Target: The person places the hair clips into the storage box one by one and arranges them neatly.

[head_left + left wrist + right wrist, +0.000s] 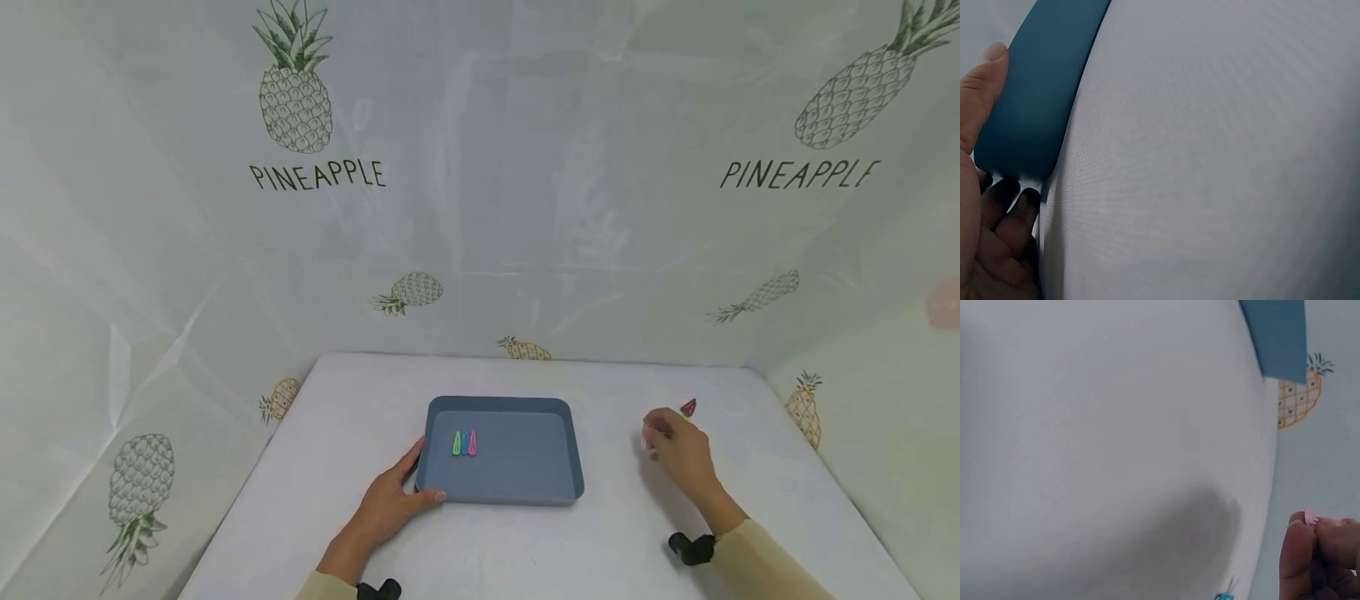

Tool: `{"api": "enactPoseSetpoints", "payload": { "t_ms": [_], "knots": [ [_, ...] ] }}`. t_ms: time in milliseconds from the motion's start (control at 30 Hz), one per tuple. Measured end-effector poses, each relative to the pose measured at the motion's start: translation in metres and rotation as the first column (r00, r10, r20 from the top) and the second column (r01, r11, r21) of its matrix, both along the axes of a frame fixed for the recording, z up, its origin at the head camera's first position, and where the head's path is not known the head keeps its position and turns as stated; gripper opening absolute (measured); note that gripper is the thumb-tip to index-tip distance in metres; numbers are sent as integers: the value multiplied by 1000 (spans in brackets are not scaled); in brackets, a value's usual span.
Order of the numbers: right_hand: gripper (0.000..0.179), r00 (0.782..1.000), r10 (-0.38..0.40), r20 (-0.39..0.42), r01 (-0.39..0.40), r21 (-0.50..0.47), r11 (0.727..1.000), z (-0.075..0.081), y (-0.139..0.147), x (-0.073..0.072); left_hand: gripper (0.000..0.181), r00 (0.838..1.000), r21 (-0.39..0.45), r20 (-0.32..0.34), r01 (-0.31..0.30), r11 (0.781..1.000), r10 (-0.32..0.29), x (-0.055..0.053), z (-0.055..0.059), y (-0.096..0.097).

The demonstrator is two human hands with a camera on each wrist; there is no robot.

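Soft, greyish light fills the head view evenly, leaving pale glare on the sheet (585, 225) and a diffuse shadow on the tabletop (510, 550) beside the right grip (680, 454). The upper-right pineapple print (855, 98) looks stretched. The left wrist view is dimmer, its lower fingers (1017, 224) sunk in deep shade, the tabletop faintly streaked; the right wrist view shows a soft-edged shadow and a bowed tabletop edge.
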State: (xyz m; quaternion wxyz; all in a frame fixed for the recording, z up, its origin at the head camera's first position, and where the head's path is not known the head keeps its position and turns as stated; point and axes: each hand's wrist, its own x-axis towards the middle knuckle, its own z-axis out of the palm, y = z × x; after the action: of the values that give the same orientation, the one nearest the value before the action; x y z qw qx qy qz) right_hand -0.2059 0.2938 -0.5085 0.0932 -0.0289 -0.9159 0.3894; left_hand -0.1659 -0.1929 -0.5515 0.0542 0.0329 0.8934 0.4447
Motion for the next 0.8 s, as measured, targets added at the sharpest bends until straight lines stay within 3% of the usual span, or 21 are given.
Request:
{"api": "enactPoseSetpoints", "payload": {
  "t_ms": [400,667,800],
  "knots": [
    [7,991,30,-129,-47,-130,990,22,-55,-19,106,1000,-6,12,2,1000,-2,1,0,-1],
    [7,989,74,-128,-99,-203,974,38,-114,-32,107,1000,1,10,3,1000,-3,2,0,-1],
    [7,992,91,-88,-110,-236,966,41,-144,-37,107,1000,-1,8,2,1000,-2,2,0,-2]
  ]
}}
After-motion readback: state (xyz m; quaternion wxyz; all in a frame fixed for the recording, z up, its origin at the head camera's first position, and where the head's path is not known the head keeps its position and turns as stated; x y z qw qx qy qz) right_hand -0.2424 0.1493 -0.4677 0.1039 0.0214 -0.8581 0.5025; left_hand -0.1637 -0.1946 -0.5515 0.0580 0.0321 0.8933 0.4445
